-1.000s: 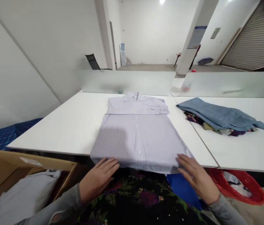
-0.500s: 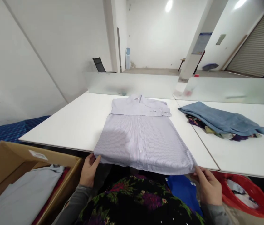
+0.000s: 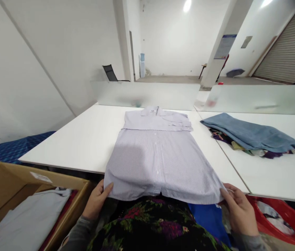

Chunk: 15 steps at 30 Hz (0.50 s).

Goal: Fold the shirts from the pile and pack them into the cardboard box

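My left grip (image 3: 96,200) is pinched closed on one bottom corner of the striped shirt (image 3: 147,160), my right grip (image 3: 239,208) on the other. The shirt lies front up on the desk (image 3: 71,139), sleeve (image 3: 147,124) folded across its chest, hem (image 3: 134,196) past the near edge.

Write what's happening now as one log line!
left hand: pinches striped shirt at hem corner | right hand: pinches opposite corner | shirt: on white table, hem past near edge
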Each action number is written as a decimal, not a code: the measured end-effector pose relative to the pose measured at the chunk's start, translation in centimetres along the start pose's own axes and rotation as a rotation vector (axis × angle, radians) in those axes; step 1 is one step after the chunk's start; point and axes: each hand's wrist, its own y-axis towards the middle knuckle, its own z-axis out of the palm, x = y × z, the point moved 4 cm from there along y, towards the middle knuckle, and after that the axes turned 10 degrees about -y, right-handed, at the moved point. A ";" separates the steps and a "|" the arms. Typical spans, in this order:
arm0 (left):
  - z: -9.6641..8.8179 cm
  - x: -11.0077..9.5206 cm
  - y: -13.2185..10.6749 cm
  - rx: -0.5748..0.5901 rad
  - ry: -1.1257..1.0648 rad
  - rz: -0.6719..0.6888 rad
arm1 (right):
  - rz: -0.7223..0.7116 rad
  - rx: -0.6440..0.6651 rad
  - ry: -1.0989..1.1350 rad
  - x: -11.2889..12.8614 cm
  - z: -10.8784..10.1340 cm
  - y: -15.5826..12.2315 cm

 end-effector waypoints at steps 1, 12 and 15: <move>0.1 -0.7 0.0 0.010 -0.012 -0.005 | 0.011 0.012 0.025 0.8 -0.1 0.3; 0.1 -9.5 -3.7 -0.109 -0.258 0.051 | -0.019 0.011 0.047 5.2 -4.9 -0.3; -1.3 -9.6 -4.9 -0.142 -0.292 -0.012 | -0.133 -0.042 -0.079 4.2 -7.5 -0.4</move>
